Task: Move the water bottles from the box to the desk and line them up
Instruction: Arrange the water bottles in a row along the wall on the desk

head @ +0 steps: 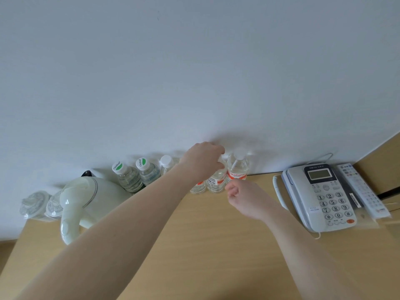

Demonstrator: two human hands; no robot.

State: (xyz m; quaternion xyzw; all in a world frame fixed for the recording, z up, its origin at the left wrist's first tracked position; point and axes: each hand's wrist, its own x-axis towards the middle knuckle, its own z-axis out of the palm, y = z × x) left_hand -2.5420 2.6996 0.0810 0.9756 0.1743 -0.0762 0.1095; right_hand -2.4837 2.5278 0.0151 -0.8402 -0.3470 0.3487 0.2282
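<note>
Against the white wall [194, 72], along the back edge of the wooden desk [205, 245]: one row of water bottles, all upright, long axes vertical.

Item 1–2: two green-capped bottles [129, 176], left end of row, just beside a pale green electric kettle [86, 200].
Item 3: white-capped bottle [166, 162], largely hidden behind the left forearm.
Item 4–5: two red-labelled bottles; the nearer-left one [198, 187] shows only its base, the next [216, 180] stands under the left hand.
Item 6: red-labelled bottle [238, 167], right end of row, touching or just beside its neighbour.

Left hand [202, 161]: closed over the top of item 5, grasping it from above; nearer the row.
Right hand [242, 198]: loosely clenched, holding nothing, just in front of item 6.

Box: not in view. Judgement: the bottles appear already on the desk; remaining work is nudging item 5 into line, sideways along the wall.

Also present: desk telephone [324, 195], remote control [361, 191], two wrapped cups [41, 204].
</note>
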